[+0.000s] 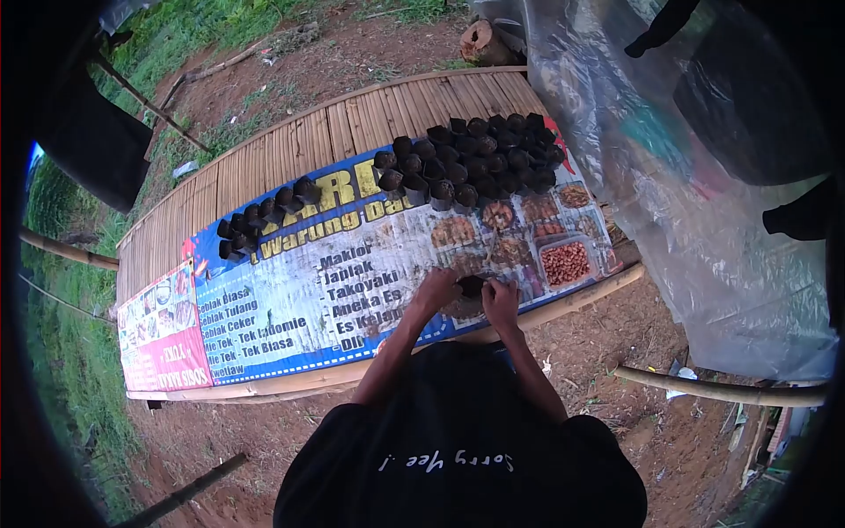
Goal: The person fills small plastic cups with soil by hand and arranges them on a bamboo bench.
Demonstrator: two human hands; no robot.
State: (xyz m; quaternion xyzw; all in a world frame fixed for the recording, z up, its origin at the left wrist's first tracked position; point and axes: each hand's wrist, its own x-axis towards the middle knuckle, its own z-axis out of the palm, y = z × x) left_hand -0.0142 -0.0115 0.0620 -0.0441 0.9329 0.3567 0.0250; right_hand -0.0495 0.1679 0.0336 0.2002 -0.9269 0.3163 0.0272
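Note:
At the near edge of the banner-covered table, my left hand (437, 289) and my right hand (501, 301) are on either side of a small black planting bag (472, 286). The fingers of each hand are closed at the bag's rim, one hand per side. Dark stuff shows below the bag, too dim to make out. To the right of my right hand is a clear plastic tub (565, 262) of reddish-brown seeds or nuts. Beyond my hands stand many black planting bags (475, 158) in a tight group, several of them with soil visible at the top.
A shorter row of black bags (268, 211) stands farther left. The printed banner (282, 299) lies over a bamboo-slat table (255, 154). Clear plastic sheeting (634, 167) hangs at the right. Bamboo poles (722, 387) stick out near the table, and a cut log (486, 42) lies behind it.

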